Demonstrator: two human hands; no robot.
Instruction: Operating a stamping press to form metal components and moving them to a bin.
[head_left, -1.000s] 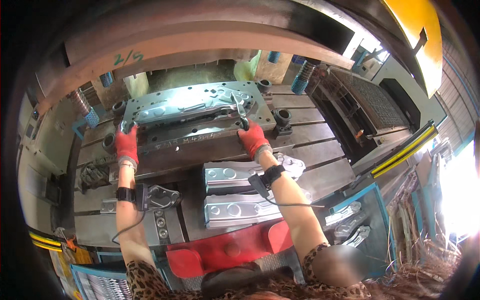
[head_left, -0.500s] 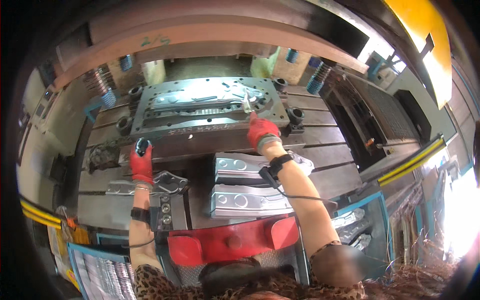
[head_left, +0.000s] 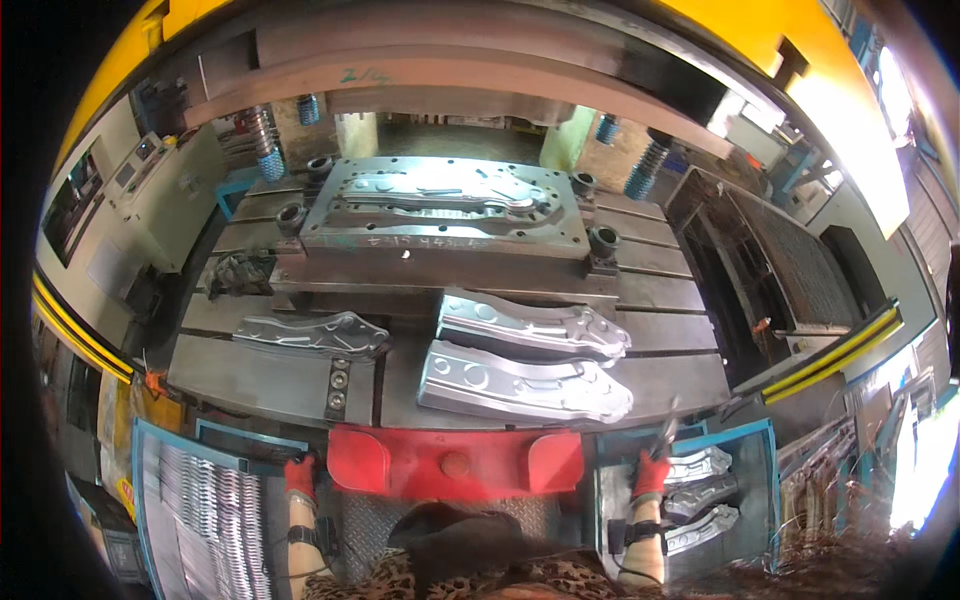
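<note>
My left hand (head_left: 300, 474), in a red glove, is beside the left end of a red control panel (head_left: 455, 462); its fingertips look dark and blurred, and their position is unclear. Past the panel's right end, my right hand (head_left: 650, 474), also red-gloved, is closed around a thin metal tool (head_left: 668, 428) that points up and away. Ahead, a shaped metal part (head_left: 430, 186) lies on the lower die (head_left: 500, 244). Two stamped metal parts (head_left: 530, 325) lie on the press bed at centre right, and another stamped part (head_left: 315, 333) at the left.
The upper press beam (head_left: 450, 78) spans above the die. Blue-framed bins flank me: the left bin (head_left: 140, 470) has many stacked parts, the right bin (head_left: 772, 470) several loose ones. Yellow-and-black bars (head_left: 835, 355) edge the bed. A dark crumpled cloth (head_left: 240, 275) lies at left.
Both hands have drawn back from the die area to the two ends of the red panel. The tool has left the die with my right hand. The view has shifted too.
</note>
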